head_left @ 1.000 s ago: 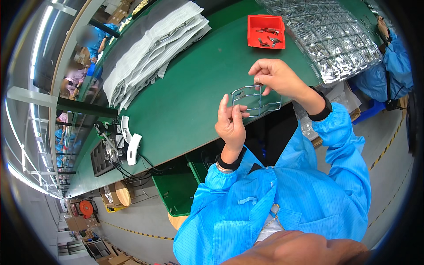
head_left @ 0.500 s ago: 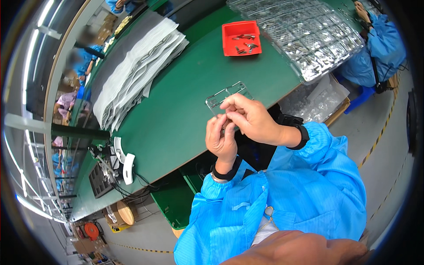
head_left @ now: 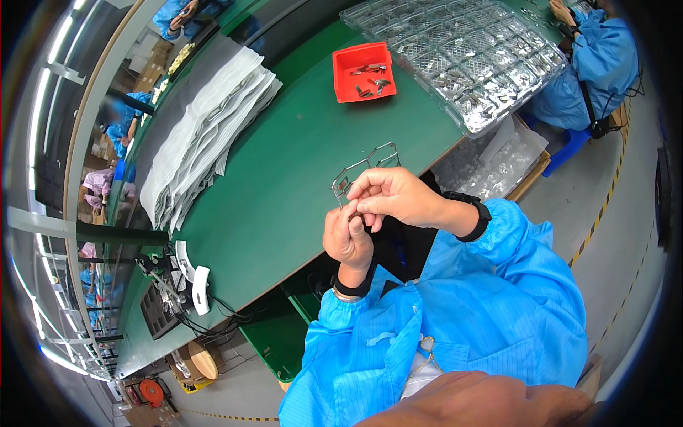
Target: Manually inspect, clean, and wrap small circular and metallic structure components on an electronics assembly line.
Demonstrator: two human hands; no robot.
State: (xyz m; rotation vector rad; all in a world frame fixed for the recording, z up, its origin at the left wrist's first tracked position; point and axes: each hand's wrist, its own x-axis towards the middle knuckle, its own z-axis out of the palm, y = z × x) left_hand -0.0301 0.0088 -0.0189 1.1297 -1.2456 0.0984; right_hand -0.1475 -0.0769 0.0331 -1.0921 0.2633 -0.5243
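Note:
My left hand and my right hand meet over the near edge of the green table, fingertips close together. A thin metal wire frame stands tilted just beyond the fingers. Its lower end runs into the fingers of my left hand, which are closed on it. With thumb and forefinger my right hand pinches beside the left fingertips; whatever lies in that pinch is hidden. Farther off on the table sits a red bin with several small metal pieces in it.
Clear compartment trays full of shiny metal parts cover the far right of the table. A stack of white sheets lies to the left, a device with white curved parts nearer. Below the right edge stands a box of clear plastic pieces. A co-worker sits beyond.
The wire frame now stands up more steeply and shows more plainly above my fingers. Both hands have shifted slightly left and stay together. The whole view has swung a little.

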